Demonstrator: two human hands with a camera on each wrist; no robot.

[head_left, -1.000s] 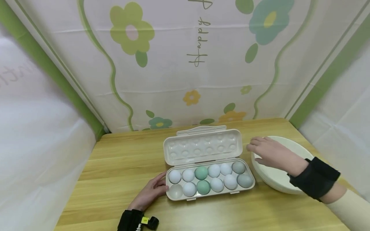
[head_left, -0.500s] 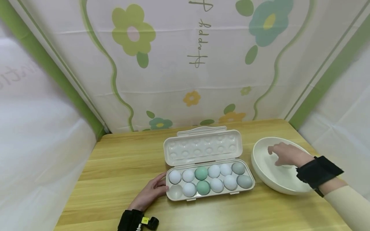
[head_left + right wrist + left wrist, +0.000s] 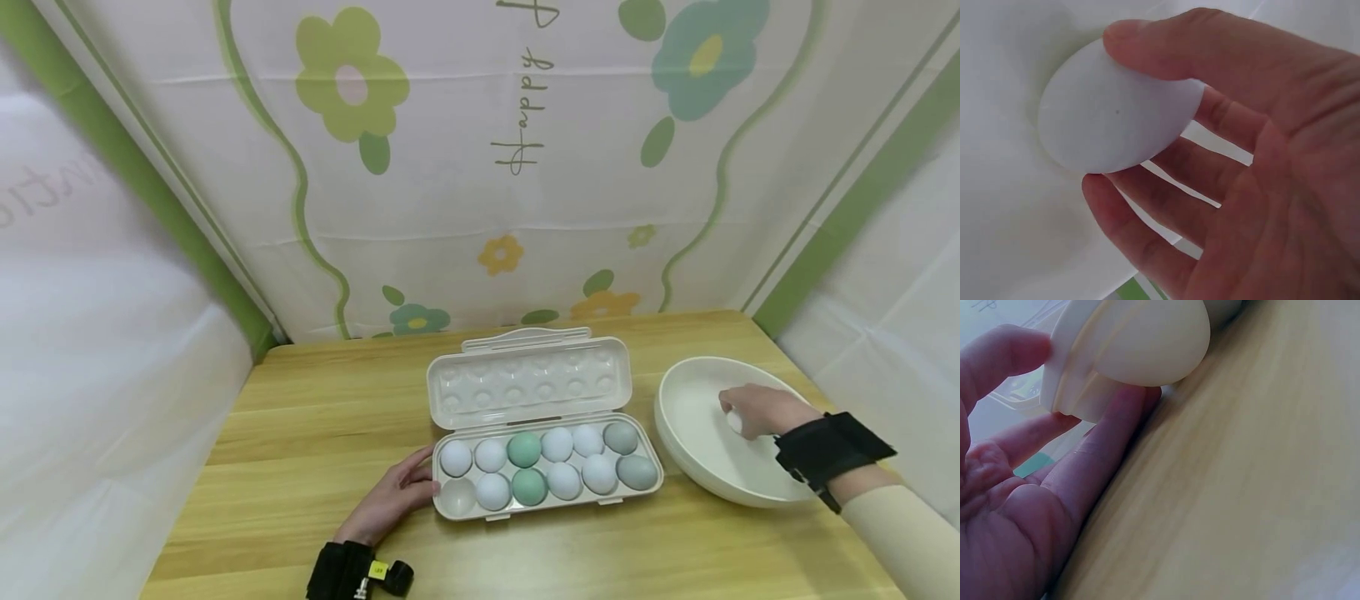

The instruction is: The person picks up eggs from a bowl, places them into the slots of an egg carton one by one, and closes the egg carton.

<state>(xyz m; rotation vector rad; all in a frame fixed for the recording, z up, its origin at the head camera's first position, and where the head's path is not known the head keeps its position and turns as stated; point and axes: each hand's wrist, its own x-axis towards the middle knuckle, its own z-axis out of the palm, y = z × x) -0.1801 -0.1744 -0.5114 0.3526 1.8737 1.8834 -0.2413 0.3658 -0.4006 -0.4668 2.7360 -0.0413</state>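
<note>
My left hand (image 3: pixel 386 502) grips the left end of a cream plastic egg box (image 3: pixel 1154 344); its thumb is at the rim and the other fingers lie along the side and underneath. The box's lid (image 3: pixel 529 409) stands open behind it. White, green and grey-blue eggs fill both rows, except for one bare cup (image 3: pixel 456 497) at the front left. On the right, my right hand (image 3: pixel 765 408) reaches into a large white bowl (image 3: pixel 686 408). Between thumb and fingers it holds a white egg (image 3: pixel 1110 112), close over the bowl's inner surface.
The wooden table (image 3: pixel 322 417) carries the box in the middle and the bowl near its right edge. A flowered cloth (image 3: pixel 427 192) rises behind the table, with white cloth sides left and right. A small black wrist camera (image 3: pixel 397 578) sits by the left wrist.
My right hand has moved from over the bowl's left rim rightward and down into it, and now grips a white egg. The left hand and egg box have stayed put.
</note>
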